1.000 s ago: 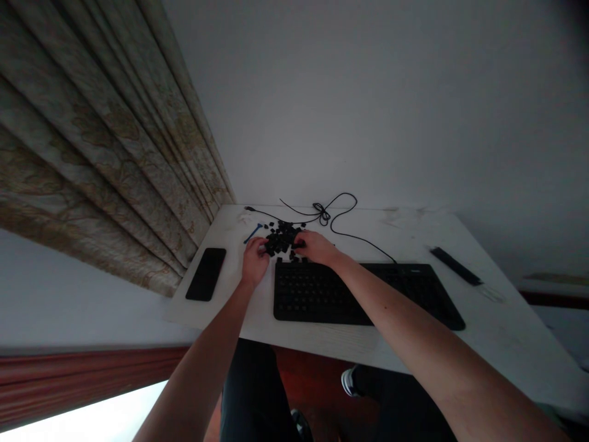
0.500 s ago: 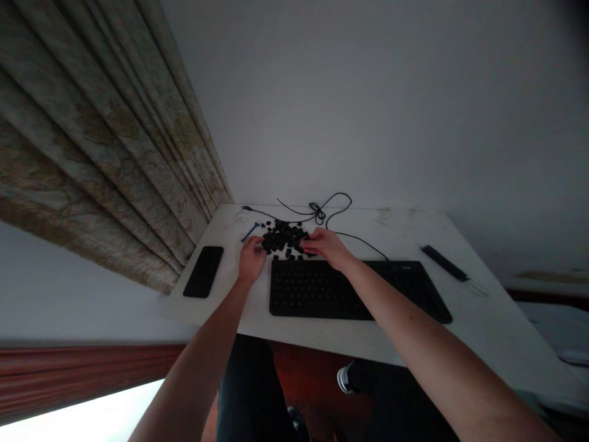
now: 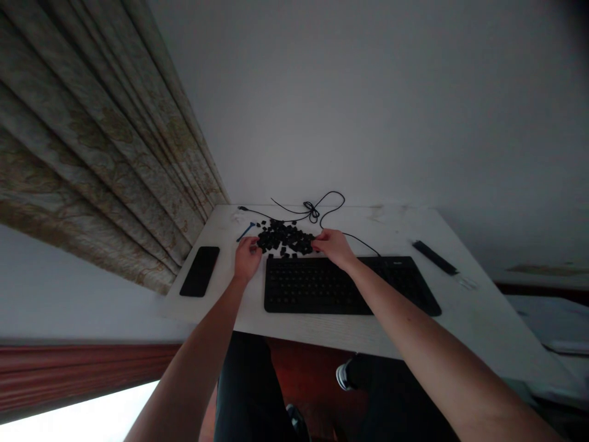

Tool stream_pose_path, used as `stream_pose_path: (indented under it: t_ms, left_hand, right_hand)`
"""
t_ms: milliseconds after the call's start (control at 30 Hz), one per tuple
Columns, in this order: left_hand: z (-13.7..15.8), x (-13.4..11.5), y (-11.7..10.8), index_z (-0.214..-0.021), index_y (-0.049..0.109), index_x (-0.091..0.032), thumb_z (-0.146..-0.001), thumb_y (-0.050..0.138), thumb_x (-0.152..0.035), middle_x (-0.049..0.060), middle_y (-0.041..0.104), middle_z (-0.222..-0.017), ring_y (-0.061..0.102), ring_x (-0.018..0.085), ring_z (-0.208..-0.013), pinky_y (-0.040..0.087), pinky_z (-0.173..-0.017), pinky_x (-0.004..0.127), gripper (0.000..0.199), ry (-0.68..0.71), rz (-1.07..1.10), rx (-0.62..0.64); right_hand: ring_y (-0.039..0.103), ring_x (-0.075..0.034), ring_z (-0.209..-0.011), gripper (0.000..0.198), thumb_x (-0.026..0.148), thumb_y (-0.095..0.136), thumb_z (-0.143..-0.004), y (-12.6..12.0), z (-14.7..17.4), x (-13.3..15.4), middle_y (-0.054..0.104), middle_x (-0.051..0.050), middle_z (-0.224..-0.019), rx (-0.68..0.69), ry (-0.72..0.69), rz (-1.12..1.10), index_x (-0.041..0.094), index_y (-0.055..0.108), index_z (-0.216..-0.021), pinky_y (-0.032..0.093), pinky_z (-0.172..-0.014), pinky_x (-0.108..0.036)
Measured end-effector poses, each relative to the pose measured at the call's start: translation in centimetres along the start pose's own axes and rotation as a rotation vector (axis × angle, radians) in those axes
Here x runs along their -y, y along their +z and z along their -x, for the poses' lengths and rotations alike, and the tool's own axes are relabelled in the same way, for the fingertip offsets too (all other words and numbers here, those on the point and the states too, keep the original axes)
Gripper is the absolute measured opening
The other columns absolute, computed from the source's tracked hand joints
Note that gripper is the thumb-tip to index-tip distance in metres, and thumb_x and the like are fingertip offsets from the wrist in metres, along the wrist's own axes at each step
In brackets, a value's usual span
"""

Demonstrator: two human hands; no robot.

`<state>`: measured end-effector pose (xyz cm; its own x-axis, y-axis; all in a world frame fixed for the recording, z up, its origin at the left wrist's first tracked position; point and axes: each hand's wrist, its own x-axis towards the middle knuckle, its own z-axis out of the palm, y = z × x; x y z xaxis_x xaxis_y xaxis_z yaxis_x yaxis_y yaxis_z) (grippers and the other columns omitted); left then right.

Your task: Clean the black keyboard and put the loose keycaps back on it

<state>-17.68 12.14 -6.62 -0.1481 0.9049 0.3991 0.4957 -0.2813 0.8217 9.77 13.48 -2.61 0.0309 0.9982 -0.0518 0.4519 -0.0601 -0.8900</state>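
Note:
A loose pile of black keycaps (image 3: 285, 236) lies on the white desk, just behind a black keyboard (image 3: 313, 285). At the pile's left edge is my left hand (image 3: 247, 259), its fingers curled in against the outermost keycaps. My right hand (image 3: 335, 247) reaches over the keyboard's back edge to the right side of the pile. Its thumb and fingers are pinched together at the keycaps there. Whatever lies between the fingertips of either hand is too small and dark to make out. A few single keycaps sit between the pile and the keyboard.
Left of my left hand lies a black phone (image 3: 199, 271). A small blue tool (image 3: 245, 231) rests beside the pile. The keyboard's tied cable (image 3: 313, 212) runs along the wall. On the right is a dark narrow strip (image 3: 435, 257). A patterned curtain (image 3: 115, 135) hangs at the left.
My right hand has shifted slightly to the right across the pile, uncovering more keycaps at that end. My left hand stays at the left edge. The whole view has moved a little.

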Motion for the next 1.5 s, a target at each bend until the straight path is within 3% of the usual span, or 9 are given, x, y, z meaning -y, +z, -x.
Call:
stream_pose_path:
  t_ms: [133, 267, 433, 633, 800, 967, 1133, 1233, 1500]
  left_hand:
    - [-0.1, 0.4, 0.1, -0.099, 0.067, -0.019, -0.075, 0.056, -0.006, 0.006, 0.063, -0.104, 0.065, 0.017, -0.095, 0.058, -0.087, 0.032, 0.029, 0.004, -0.021, -0.005]
    - [-0.2, 0.6, 0.2, -0.098, 0.067, -0.019, -0.076, 0.057, -0.008, 0.006, 0.063, -0.103, 0.064, 0.018, -0.095, 0.054, -0.094, 0.037, 0.027, 0.017, -0.082, -0.008]
    - [-0.2, 0.2, 0.0, -0.094, 0.067, -0.020, -0.077, 0.060, -0.013, 0.006, 0.063, -0.099, 0.061, 0.023, -0.101, 0.048, -0.102, 0.043, 0.020, 0.043, -0.176, -0.021]
    - [0.9, -2.7, 0.0, -0.096, 0.068, -0.021, -0.076, 0.062, -0.010, 0.008, 0.062, -0.107, 0.058, 0.026, -0.113, 0.042, -0.109, 0.046, 0.023, 0.139, -0.209, -0.116]
    - [3.9, -8.4, 3.0, -0.107, 0.071, -0.022, -0.087, 0.059, -0.015, 0.008, 0.066, -0.115, 0.062, 0.021, -0.111, 0.047, -0.103, 0.038, 0.025, 0.224, -0.015, 0.141]
    - [7.7, -12.2, 5.6, -0.097, 0.074, -0.020, -0.091, 0.057, -0.023, 0.005, 0.073, -0.097, 0.068, 0.018, -0.091, 0.054, -0.086, 0.032, 0.019, -0.023, 0.244, 0.287]
    - [10.1, -12.1, 6.2, -0.092, 0.073, -0.017, -0.087, 0.062, -0.026, 0.003, 0.072, -0.082, 0.067, 0.015, -0.077, 0.054, -0.076, 0.029, 0.015, -0.250, 0.446, 0.237]
    - [10.7, -11.7, 6.1, -0.092, 0.072, -0.017, -0.087, 0.063, -0.026, 0.004, 0.072, -0.083, 0.067, 0.016, -0.076, 0.055, -0.074, 0.029, 0.014, -0.253, 0.439, 0.219]
    - [9.5, -7.9, 0.3, -0.103, 0.068, -0.020, -0.087, 0.053, -0.010, 0.008, 0.068, -0.107, 0.063, 0.022, -0.107, 0.051, -0.101, 0.042, 0.024, 0.209, -0.183, 0.091]
  right_hand:
    - [0.068, -0.025, -0.080, 0.007, 0.022, 0.066, -0.075, -1.4, 0.0, -0.4, 0.070, -0.012, -0.074, -0.066, -0.043, 0.634, 0.018, 0.065, -0.070, 0.049, -0.069, -0.032]
    - [0.068, -0.027, -0.083, 0.007, 0.024, 0.066, -0.076, -2.6, -0.1, -0.5, 0.072, -0.016, -0.082, -0.006, -0.084, 0.772, 0.017, 0.066, -0.076, 0.047, -0.068, -0.032]
    - [0.066, -0.019, -0.068, 0.012, 0.020, 0.065, -0.073, -3.4, 0.3, 0.1, 0.069, -0.005, -0.066, 0.036, -0.044, 0.480, 0.019, 0.057, -0.064, 0.045, -0.061, -0.027]
    - [0.064, -0.014, -0.055, 0.024, 0.013, 0.067, -0.070, -2.7, 3.1, 0.6, 0.065, -0.001, -0.055, 0.138, 0.092, -0.161, 0.022, 0.046, -0.060, 0.052, -0.052, -0.023]
    - [0.065, -0.014, -0.053, 0.024, 0.008, 0.069, -0.069, -1.9, 6.0, 1.6, 0.064, -0.001, -0.054, 0.259, 0.121, -0.295, 0.020, 0.050, -0.062, 0.054, -0.046, -0.021]
    - [0.065, -0.013, -0.053, 0.024, 0.009, 0.071, -0.072, -1.8, 8.3, 2.4, 0.063, 0.000, -0.055, 0.286, 0.048, -0.275, 0.019, 0.051, -0.064, 0.055, -0.048, -0.020]
    - [0.064, -0.010, -0.053, 0.010, 0.014, 0.070, -0.077, -1.8, 10.5, 1.9, 0.069, 0.001, -0.064, 0.295, -0.020, -0.327, 0.018, 0.061, -0.079, 0.056, -0.051, -0.020]
    - [0.064, -0.011, -0.055, 0.013, 0.019, 0.069, -0.080, -1.5, 11.3, 1.3, 0.072, -0.001, -0.070, 0.302, -0.049, -0.351, 0.016, 0.070, -0.093, 0.056, -0.053, -0.021]
    - [0.065, -0.012, -0.064, 0.012, 0.012, 0.071, -0.081, -0.8, 10.9, 0.7, 0.072, -0.006, -0.076, 0.206, 0.159, -0.491, 0.012, 0.076, -0.091, 0.059, -0.057, -0.022]
